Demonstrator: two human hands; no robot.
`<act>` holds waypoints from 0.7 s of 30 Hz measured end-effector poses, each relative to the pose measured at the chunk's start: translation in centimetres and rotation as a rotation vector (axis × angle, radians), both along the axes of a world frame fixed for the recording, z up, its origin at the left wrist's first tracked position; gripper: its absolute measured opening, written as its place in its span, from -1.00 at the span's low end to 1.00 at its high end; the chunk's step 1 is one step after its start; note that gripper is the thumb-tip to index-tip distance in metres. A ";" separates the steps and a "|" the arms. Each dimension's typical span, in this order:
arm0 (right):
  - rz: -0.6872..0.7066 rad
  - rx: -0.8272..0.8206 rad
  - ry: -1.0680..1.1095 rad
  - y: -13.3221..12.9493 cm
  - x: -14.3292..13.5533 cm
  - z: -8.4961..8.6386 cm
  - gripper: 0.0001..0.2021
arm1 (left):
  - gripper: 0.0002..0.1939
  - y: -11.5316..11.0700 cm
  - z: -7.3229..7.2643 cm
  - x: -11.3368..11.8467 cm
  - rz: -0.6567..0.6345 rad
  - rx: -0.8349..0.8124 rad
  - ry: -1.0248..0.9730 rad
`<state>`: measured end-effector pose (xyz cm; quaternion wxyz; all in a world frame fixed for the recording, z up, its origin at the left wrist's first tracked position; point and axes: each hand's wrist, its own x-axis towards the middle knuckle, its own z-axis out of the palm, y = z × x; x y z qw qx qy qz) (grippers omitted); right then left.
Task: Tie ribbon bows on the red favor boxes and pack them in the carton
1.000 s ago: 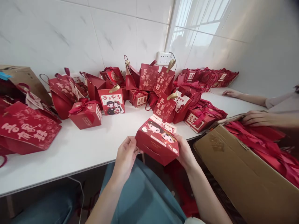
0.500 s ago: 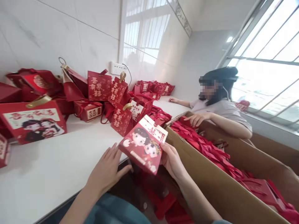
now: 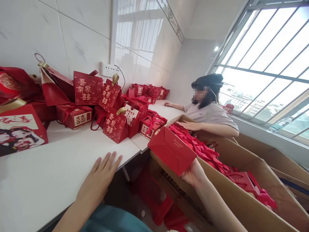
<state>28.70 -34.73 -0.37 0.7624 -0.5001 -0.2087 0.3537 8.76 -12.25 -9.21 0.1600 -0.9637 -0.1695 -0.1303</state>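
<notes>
Gripping a red box (image 3: 172,150) is the right hand (image 3: 195,174); resting open at the desk's (image 3: 45,180) edge is the left hand (image 3: 98,180).

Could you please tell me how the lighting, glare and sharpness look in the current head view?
Head view: the barred window is partly washed out; glossy wall tiles mirror window bars; under the white table it is dim; fine print on the red box in the right hand looks soft; mosaic blocks cover part of the co-worker's head.
</notes>
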 end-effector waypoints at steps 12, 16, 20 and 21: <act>-0.677 -0.063 -0.360 -9.0 3.6 7.0 -0.67 | -0.22 0.9 -0.9 -0.3 -0.073 -0.056 -0.105; -0.886 -0.100 -0.431 -12.5 6.1 8.7 -0.78 | -0.22 1.3 -1.0 -0.5 -0.107 -0.100 -0.105; -1.062 -0.243 -0.527 -14.8 8.6 9.0 -0.84 | -0.23 1.4 -1.1 -0.4 -0.090 -0.090 -0.110; -1.080 -0.276 -0.542 -15.2 9.1 8.8 -0.86 | -0.23 1.4 -1.1 -0.4 -0.085 -0.082 -0.114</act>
